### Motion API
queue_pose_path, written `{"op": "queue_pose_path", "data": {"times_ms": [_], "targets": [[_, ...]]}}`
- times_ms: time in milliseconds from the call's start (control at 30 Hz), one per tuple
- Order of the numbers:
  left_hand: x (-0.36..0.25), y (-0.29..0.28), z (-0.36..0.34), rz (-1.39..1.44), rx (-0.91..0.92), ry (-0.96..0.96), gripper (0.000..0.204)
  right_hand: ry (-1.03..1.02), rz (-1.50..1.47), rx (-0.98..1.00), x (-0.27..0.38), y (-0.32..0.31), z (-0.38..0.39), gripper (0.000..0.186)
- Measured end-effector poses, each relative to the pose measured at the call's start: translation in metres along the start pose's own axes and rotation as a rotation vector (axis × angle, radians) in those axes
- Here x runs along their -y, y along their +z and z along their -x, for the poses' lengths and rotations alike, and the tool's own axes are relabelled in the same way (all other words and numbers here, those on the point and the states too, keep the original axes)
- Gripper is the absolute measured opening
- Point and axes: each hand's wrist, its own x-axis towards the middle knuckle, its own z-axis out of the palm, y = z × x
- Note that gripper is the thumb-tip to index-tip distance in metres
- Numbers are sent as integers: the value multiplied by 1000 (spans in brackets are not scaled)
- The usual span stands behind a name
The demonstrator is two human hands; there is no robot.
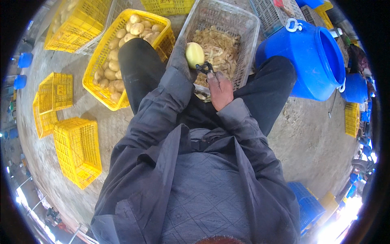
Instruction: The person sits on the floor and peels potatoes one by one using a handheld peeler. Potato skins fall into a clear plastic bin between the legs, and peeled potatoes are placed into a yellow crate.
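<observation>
My left hand [181, 61], in a dark grey glove, is closed round a pale yellow, largely peeled potato [195, 55]. In the bare fingers of my right hand [221, 90] is a black peeler [204, 68], its head at the lower right side of the potato. Both hands are over the near end of a grey plastic crate [252, 46] between my knees. Brown and pale peelings [221, 44] cover much of its bottom. Beyond my left knee, a yellow crate [87, 78] holds many potatoes [111, 73], smooth and light tan.
A big blue barrel [284, 55] lies tilted by my right knee, its mouth facing right. Yellow crates [77, 152] lie on the concrete floor [317, 134] at left. Another yellow crate [83, 24] with potatoes stands far left. A blue crate [304, 203] is behind me at right.
</observation>
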Motion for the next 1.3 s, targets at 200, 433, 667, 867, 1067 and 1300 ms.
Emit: {"op": "queue_pose_path", "data": {"times_ms": [200, 433, 667, 867, 1067, 1300], "targets": [[6, 8, 17, -185, 35, 121, 27, -114, 15, -15, 1, 2, 0, 29], [0, 35, 49, -135, 55, -65, 30, 249, -264, 19, 0, -17, -26, 38], [7, 19, 42, -264, 168, 7, 29, 88, -129, -23, 9, -18, -47, 39], [8, 17, 26, 10, -116, -93, 33, 28, 60, -48, 12, 4, -3, 32], [2, 18, 25, -51, -225, -48, 35, -36, 51, 10, 8, 6, 6, 31], [-5, 25, 39, -29, -71, 25, 38, 56, -52, 6, 14, 0, 4, 28]]}}
